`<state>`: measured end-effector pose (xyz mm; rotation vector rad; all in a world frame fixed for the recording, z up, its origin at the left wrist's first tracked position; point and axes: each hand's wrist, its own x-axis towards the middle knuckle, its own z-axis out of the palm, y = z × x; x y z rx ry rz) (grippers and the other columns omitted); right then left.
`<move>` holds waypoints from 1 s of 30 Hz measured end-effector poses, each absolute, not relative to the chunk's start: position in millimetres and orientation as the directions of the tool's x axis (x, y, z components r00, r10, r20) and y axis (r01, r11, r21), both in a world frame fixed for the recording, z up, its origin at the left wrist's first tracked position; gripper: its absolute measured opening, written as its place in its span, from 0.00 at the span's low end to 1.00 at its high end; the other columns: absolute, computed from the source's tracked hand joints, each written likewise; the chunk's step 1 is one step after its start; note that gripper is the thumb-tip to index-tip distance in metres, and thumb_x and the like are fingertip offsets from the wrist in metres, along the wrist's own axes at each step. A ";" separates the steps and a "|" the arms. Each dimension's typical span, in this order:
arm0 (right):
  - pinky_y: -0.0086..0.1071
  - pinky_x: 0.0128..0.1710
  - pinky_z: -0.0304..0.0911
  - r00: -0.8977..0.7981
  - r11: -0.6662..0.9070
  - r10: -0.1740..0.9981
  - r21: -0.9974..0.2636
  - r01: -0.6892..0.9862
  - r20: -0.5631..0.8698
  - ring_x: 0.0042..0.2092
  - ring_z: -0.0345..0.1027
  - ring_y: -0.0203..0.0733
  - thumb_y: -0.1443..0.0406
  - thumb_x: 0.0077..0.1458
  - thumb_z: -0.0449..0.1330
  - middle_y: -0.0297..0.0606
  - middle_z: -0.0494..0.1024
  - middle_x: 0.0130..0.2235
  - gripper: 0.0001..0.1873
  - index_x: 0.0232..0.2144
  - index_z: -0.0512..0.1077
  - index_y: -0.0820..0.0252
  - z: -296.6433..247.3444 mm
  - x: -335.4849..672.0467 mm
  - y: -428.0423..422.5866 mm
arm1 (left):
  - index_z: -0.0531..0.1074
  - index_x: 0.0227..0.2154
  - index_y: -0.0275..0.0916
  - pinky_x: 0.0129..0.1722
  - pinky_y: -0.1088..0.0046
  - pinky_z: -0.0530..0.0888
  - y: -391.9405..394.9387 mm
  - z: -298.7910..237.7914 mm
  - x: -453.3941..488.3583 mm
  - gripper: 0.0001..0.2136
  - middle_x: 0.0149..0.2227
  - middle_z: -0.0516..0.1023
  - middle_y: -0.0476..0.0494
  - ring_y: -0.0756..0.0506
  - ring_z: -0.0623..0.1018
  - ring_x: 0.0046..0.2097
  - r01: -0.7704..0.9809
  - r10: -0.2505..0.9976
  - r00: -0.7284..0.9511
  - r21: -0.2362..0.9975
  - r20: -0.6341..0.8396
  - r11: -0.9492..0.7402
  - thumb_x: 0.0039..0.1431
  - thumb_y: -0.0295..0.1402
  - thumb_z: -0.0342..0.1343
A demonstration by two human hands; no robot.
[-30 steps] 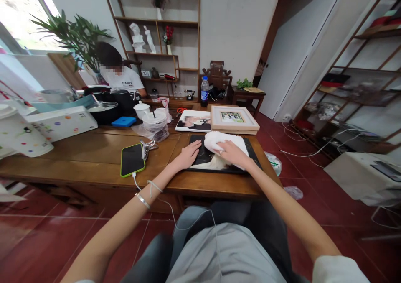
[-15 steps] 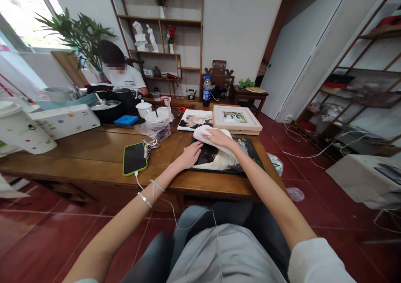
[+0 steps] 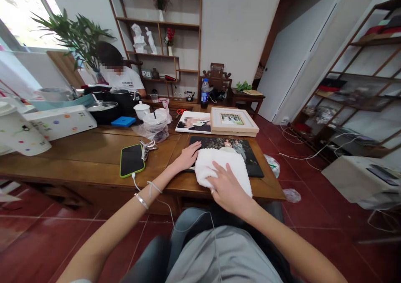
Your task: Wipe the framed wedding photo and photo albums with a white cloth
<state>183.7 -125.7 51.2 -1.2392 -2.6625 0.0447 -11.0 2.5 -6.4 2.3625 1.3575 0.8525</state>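
Observation:
A dark photo print (image 3: 244,153) lies flat on the wooden table (image 3: 94,153) near its front right corner. My left hand (image 3: 187,156) rests flat on the print's left edge, fingers stretched out. My right hand (image 3: 227,187) presses a white towel (image 3: 219,164) onto the near part of the print, with the fingers spread over the cloth. The towel covers the print's lower half.
A light wooden picture frame (image 3: 234,120) and another print (image 3: 193,122) lie just behind. A green-cased phone (image 3: 132,160) on a cable, a bagged cup (image 3: 155,124), pots and boxes crowd the left. A person (image 3: 117,72) sits across. Cables run over the red floor at right.
My right hand dragged the towel from the far left corner of the print toward me to its near edge. The left hand stayed on the print's left edge.

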 end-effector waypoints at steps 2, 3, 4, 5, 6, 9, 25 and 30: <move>0.54 0.58 0.38 -0.612 0.631 0.775 -0.138 0.763 0.160 0.63 0.43 0.50 0.71 0.51 0.50 0.47 0.67 0.54 0.21 0.48 0.68 0.58 52.5 186.8 -125.8 | 0.63 0.54 0.37 0.59 0.57 0.58 3.3 -7.1 -11.5 0.20 0.60 0.60 0.40 0.44 0.58 0.62 0.688 0.853 0.384 0.506 0.354 -0.520 0.61 0.33 0.40; 0.54 0.58 0.39 -0.596 0.615 0.788 -0.150 0.774 0.158 0.63 0.44 0.49 0.71 0.52 0.50 0.47 0.68 0.53 0.21 0.48 0.68 0.59 53.4 188.7 -119.3 | 0.63 0.55 0.37 0.59 0.57 0.58 3.8 -7.4 -11.6 0.20 0.60 0.60 0.40 0.44 0.58 0.62 0.688 0.852 0.384 0.505 0.356 -0.522 0.61 0.33 0.40; 0.52 0.58 0.41 -0.575 0.596 0.802 -0.159 0.787 0.160 0.62 0.46 0.49 0.71 0.52 0.49 0.48 0.69 0.53 0.21 0.48 0.68 0.59 54.6 190.7 -109.2 | 0.63 0.54 0.37 0.59 0.57 0.58 4.4 -7.8 -11.7 0.20 0.60 0.60 0.40 0.44 0.58 0.62 0.687 0.851 0.384 0.505 0.358 -0.522 0.61 0.33 0.40; 0.51 0.57 0.43 -0.553 0.575 0.817 -0.165 0.801 0.164 0.61 0.49 0.49 0.70 0.53 0.48 0.48 0.69 0.53 0.20 0.48 0.68 0.60 56.0 192.9 -96.4 | 0.63 0.54 0.37 0.59 0.56 0.58 4.8 -8.1 -11.8 0.20 0.60 0.60 0.40 0.44 0.58 0.62 0.686 0.851 0.383 0.507 0.359 -0.522 0.61 0.33 0.40; 0.50 0.56 0.45 -0.527 0.551 0.833 -0.167 0.818 0.169 0.60 0.51 0.49 0.70 0.53 0.48 0.47 0.69 0.53 0.20 0.48 0.68 0.60 57.7 195.4 -81.8 | 0.63 0.54 0.37 0.59 0.56 0.58 5.2 -8.4 -11.8 0.20 0.60 0.60 0.40 0.44 0.59 0.62 0.685 0.852 0.382 0.508 0.359 -0.522 0.61 0.33 0.40; 0.48 0.53 0.50 -0.439 0.466 0.880 -0.149 0.872 0.182 0.56 0.57 0.53 0.70 0.53 0.47 0.48 0.70 0.52 0.20 0.47 0.69 0.60 63.5 204.3 -37.2 | 0.63 0.54 0.37 0.59 0.56 0.58 5.9 -9.2 -12.1 0.20 0.60 0.59 0.40 0.44 0.59 0.62 0.688 0.853 0.377 0.508 0.361 -0.518 0.61 0.34 0.39; 0.62 0.57 0.35 -0.710 0.741 0.670 -0.131 0.659 0.215 0.63 0.41 0.55 0.72 0.48 0.52 0.48 0.64 0.57 0.22 0.47 0.70 0.59 46.5 172.4 -90.6 | 0.66 0.51 0.29 0.58 0.67 0.61 -2.7 5.7 -4.7 0.28 0.55 0.67 0.35 0.44 0.66 0.57 0.601 0.854 0.211 0.626 0.475 -0.496 0.64 0.46 0.32; 0.54 0.60 0.37 -0.733 0.755 0.655 -0.196 0.625 0.186 0.63 0.44 0.46 0.73 0.48 0.51 0.46 0.69 0.54 0.19 0.42 0.72 0.58 53.0 202.6 -107.6 | 0.68 0.49 0.31 0.60 0.62 0.58 -2.9 4.0 -3.9 0.25 0.56 0.66 0.36 0.43 0.62 0.60 0.668 0.854 0.310 0.543 0.419 -0.509 0.64 0.43 0.34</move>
